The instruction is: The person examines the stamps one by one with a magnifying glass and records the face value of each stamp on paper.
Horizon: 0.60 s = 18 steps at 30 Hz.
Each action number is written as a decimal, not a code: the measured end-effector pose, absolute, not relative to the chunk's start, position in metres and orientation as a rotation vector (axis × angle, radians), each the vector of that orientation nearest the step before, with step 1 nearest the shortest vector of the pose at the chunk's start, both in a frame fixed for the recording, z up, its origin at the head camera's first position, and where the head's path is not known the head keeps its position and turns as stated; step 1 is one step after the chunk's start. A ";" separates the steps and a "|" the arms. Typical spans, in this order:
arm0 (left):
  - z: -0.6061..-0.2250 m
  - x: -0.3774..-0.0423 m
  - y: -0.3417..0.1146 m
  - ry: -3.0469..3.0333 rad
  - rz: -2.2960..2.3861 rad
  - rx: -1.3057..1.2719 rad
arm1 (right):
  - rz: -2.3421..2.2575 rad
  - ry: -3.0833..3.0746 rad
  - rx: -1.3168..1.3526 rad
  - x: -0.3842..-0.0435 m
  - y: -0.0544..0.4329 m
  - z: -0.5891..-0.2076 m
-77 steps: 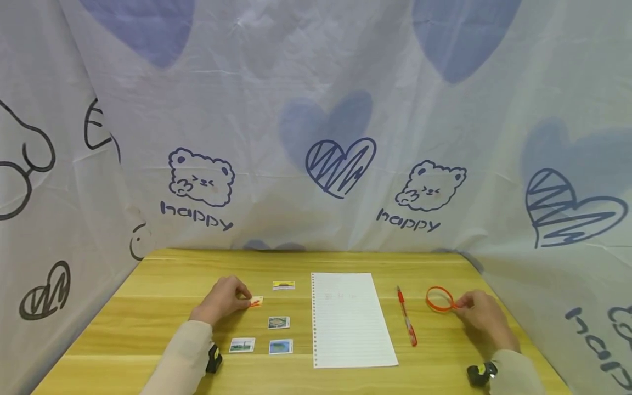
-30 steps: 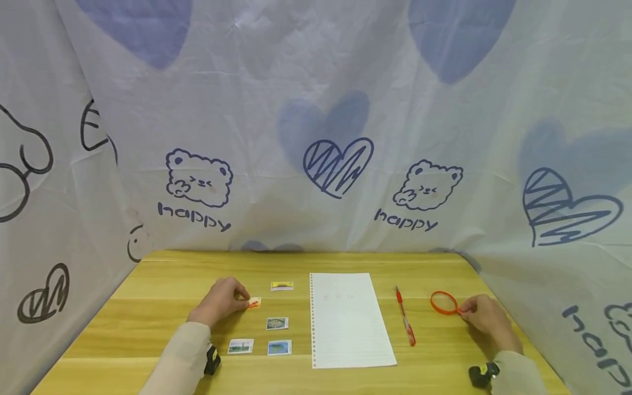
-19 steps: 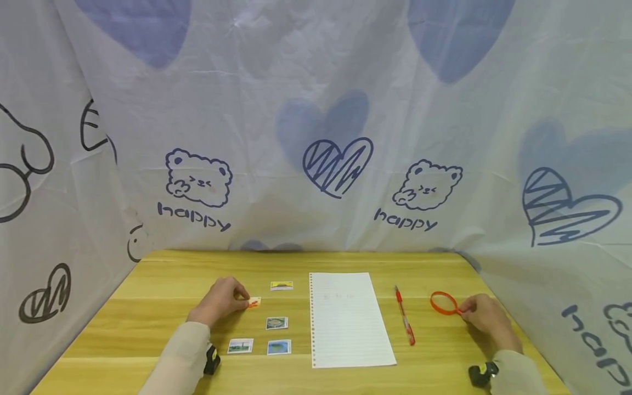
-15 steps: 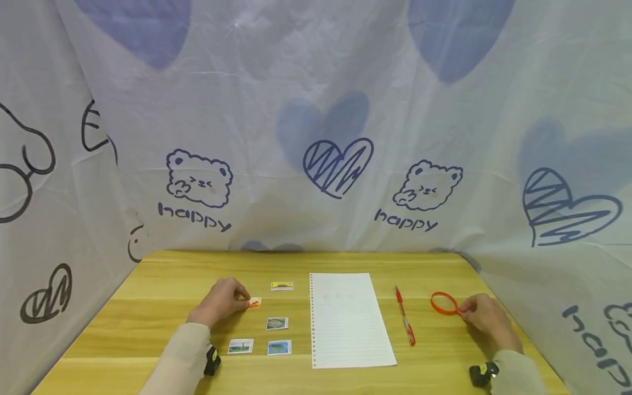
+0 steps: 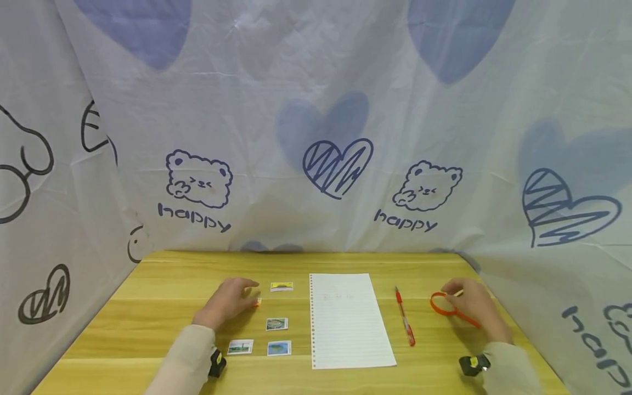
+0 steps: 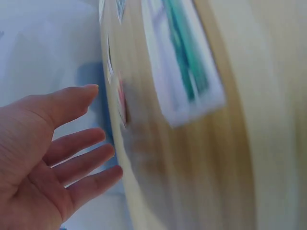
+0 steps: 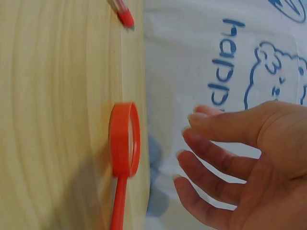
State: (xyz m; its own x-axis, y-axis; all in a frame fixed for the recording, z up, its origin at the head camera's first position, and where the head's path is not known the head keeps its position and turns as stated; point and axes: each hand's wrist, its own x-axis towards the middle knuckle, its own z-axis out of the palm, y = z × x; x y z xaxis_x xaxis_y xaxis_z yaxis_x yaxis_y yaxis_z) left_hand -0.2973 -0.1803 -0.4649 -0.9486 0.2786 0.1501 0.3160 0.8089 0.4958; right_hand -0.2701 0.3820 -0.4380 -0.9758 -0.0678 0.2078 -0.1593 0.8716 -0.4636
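My left hand (image 5: 228, 303) hovers with loosely spread fingers over a red-and-yellow stamp (image 5: 259, 302), partly hiding it in the head view. The left wrist view shows nothing held in that hand (image 6: 57, 158); the stamp (image 6: 121, 103) lies on the table beyond the fingertips. My right hand (image 5: 474, 303) is raised above a red magnifying glass (image 5: 466, 317) lying on the table. In the right wrist view, a gap separates the relaxed fingers of this hand (image 7: 240, 163) from the magnifying glass's round rim (image 7: 120, 139).
Several other stamps lie at left: a yellow one (image 5: 282, 286), a dark green one (image 5: 277, 323), a blue one (image 5: 279, 348) and one with a tower (image 5: 240, 346). Lined paper (image 5: 353, 329) lies mid-table, with a red pen (image 5: 405, 318) to its right. Printed cloth (image 5: 266, 219) hangs behind.
My left fingers have let go of the red-and-yellow stamp and spread. My right hand has released the magnifying glass's handle and lifted slightly, forward and to the left.
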 end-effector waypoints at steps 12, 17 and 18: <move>-0.464 -0.292 -0.127 -2.927 -0.801 -0.649 | 0.713 -2.946 0.301 -0.289 0.331 -0.438; -0.463 -0.289 -0.112 -2.922 -0.777 -0.745 | 0.676 -2.975 0.328 -0.292 0.317 -0.438; -0.463 -0.289 -0.109 -2.924 -0.774 -0.754 | 0.673 -2.980 0.341 -0.292 0.314 -0.438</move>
